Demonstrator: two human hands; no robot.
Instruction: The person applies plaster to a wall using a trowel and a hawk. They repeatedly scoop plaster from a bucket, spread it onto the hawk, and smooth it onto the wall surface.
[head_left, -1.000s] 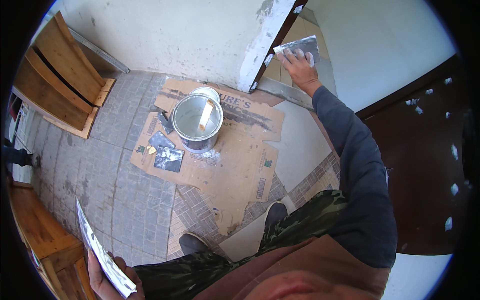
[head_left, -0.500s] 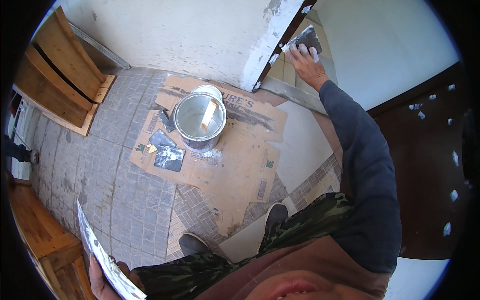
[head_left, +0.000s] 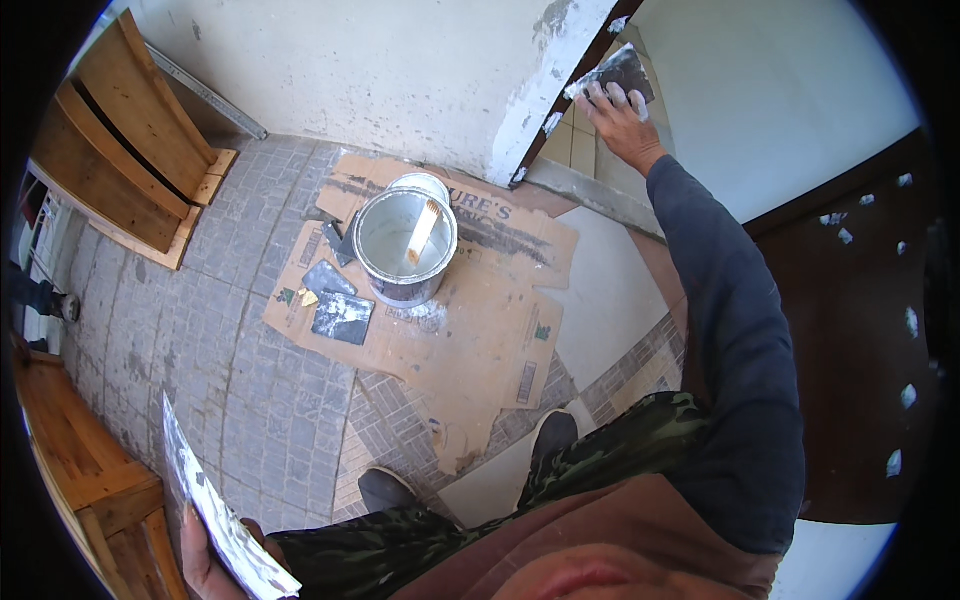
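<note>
At the upper right, my right hand (head_left: pixel 622 125) is closed on a dark, flat putty spreader (head_left: pixel 628 72) with white putty along its edge. The spreader's left edge is at the dark brown door frame (head_left: pixel 560 108), which has white putty patches. Low on the left, my left hand (head_left: pixel 203 562) grips a thin, flat board (head_left: pixel 218 508) smeared with white putty. Part of that hand is hidden behind the board. A white-rimmed bucket (head_left: pixel 408 290) stands on the floor ahead of me, with a paintbrush (head_left: pixel 423 232) in it.
Flattened cardboard (head_left: pixel 470 350) lies under the bucket. Dark spreader plates (head_left: pixel 342 317) rest on it, one smeared white. Wooden furniture stands at left (head_left: pixel 140 110) and lower left (head_left: pixel 90 460). A brown door (head_left: pixel 840 340) with white spots is on my right. Another person's foot (head_left: pixel 68 307) shows far left.
The view has shifted slightly. My right hand and the spreader stay near the door frame with only a small move, and my left hand still holds the board in about the same place.
</note>
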